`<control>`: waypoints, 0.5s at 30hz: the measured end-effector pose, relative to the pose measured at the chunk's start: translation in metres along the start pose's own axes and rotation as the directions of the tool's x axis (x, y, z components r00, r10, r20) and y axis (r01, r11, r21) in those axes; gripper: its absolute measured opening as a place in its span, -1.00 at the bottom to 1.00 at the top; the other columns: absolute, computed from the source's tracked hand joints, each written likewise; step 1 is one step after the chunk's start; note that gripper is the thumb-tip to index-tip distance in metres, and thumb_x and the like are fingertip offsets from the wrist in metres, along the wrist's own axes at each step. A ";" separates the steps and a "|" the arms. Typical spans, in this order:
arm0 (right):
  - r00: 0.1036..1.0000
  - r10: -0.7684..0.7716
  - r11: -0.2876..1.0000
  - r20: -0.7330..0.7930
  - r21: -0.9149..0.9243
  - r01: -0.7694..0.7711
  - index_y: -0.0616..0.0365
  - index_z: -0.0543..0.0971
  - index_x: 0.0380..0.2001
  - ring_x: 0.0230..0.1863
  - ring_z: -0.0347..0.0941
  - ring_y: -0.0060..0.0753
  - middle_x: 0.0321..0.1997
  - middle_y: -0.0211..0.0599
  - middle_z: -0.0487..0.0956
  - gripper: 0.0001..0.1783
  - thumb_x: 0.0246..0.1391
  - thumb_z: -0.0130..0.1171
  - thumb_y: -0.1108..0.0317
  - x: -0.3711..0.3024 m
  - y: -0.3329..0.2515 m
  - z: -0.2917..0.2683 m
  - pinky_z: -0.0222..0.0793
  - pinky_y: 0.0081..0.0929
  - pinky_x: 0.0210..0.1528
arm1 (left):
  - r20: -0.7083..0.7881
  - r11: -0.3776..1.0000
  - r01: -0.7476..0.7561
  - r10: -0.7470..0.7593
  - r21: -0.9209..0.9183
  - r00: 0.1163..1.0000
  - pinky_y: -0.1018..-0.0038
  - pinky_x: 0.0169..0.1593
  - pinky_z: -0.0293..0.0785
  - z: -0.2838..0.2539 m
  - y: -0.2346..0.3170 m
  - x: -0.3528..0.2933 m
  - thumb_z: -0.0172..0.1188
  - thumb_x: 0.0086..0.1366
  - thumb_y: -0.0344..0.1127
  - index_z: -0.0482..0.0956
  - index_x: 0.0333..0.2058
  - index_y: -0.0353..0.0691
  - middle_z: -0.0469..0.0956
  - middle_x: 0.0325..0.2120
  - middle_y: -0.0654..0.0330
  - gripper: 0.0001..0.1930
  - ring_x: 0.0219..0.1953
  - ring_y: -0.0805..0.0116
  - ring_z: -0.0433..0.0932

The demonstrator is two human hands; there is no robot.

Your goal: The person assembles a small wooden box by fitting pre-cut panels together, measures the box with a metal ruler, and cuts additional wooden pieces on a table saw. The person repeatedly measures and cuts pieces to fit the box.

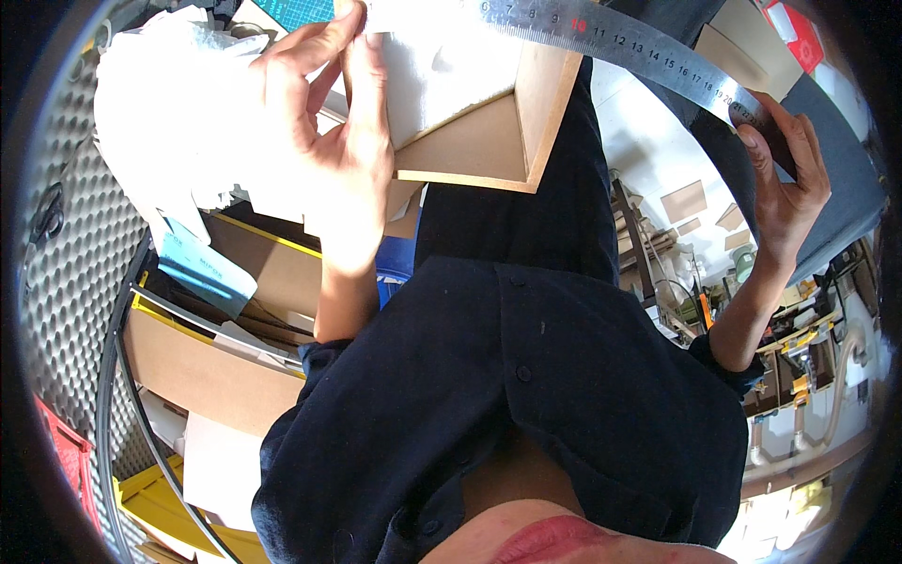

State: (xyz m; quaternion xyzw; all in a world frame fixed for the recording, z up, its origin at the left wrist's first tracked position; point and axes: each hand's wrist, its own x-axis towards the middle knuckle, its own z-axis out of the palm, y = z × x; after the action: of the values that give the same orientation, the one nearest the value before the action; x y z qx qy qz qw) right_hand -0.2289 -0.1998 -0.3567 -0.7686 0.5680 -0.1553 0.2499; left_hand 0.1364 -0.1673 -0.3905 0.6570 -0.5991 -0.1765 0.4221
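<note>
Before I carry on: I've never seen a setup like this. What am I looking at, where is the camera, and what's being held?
There is no machine here, just a person's two bare hands. The single picture comes from a wide camera on their head, looking down, so straight edges bend and their own dark shirt fills the lower middle. The left hand pinches one end of a metal ruler at the edge of an open box; the right hand grips the other end. Off to the left are a white heap, too glaring to make out, a light-blue sheet and scissors on a grey dimpled surface.
</note>
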 end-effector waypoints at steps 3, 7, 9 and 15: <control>1.000 0.009 1.000 -0.005 0.005 -0.009 -0.02 0.71 -0.06 -0.24 0.59 -0.56 -0.31 -0.44 0.64 -0.56 -0.08 0.46 0.22 0.000 0.001 0.001 0.55 -0.54 -0.22 | -0.006 1.000 0.000 0.000 0.001 1.000 0.35 -0.08 0.74 0.000 0.001 0.000 0.31 0.28 -0.47 0.58 -0.15 -0.28 0.62 -0.16 0.00 -0.82 -0.08 0.27 0.67; 1.000 0.018 1.000 -0.002 0.000 -0.018 -0.08 0.72 -0.05 -0.24 0.58 -0.57 -0.30 -0.46 0.63 -0.56 -0.08 0.46 0.20 -0.001 0.002 0.001 0.54 -0.54 -0.24 | -0.009 1.000 0.010 -0.010 -0.001 1.000 0.35 -0.08 0.74 0.001 0.002 0.001 0.31 0.28 -0.47 0.58 -0.16 -0.27 0.62 -0.16 0.01 -0.83 -0.08 0.27 0.67; 1.000 0.014 1.000 -0.001 0.004 -0.014 -0.09 0.72 -0.05 -0.24 0.58 -0.57 -0.30 -0.46 0.63 -0.57 -0.07 0.45 0.19 -0.001 0.002 0.001 0.53 -0.54 -0.24 | -0.006 1.000 0.006 -0.006 -0.003 1.000 0.35 -0.08 0.74 0.001 0.002 0.000 0.31 0.28 -0.47 0.59 -0.15 -0.27 0.62 -0.16 0.01 -0.82 -0.09 0.27 0.67; 1.000 0.019 1.000 0.007 0.020 -0.019 -0.08 0.72 -0.04 -0.24 0.58 -0.58 -0.30 -0.45 0.63 -0.57 -0.06 0.45 0.20 -0.001 0.001 0.001 0.52 -0.55 -0.25 | 0.000 1.000 0.015 -0.015 0.004 1.000 0.35 -0.08 0.73 0.000 0.001 -0.001 0.31 0.28 -0.46 0.58 -0.14 -0.26 0.62 -0.15 0.02 -0.81 -0.08 0.28 0.66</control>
State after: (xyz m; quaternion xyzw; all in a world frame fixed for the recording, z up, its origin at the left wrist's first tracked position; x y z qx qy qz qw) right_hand -0.2295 -0.1994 -0.3578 -0.7610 0.5731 -0.1561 0.2609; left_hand 0.1359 -0.1666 -0.3900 0.6624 -0.5946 -0.1785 0.4194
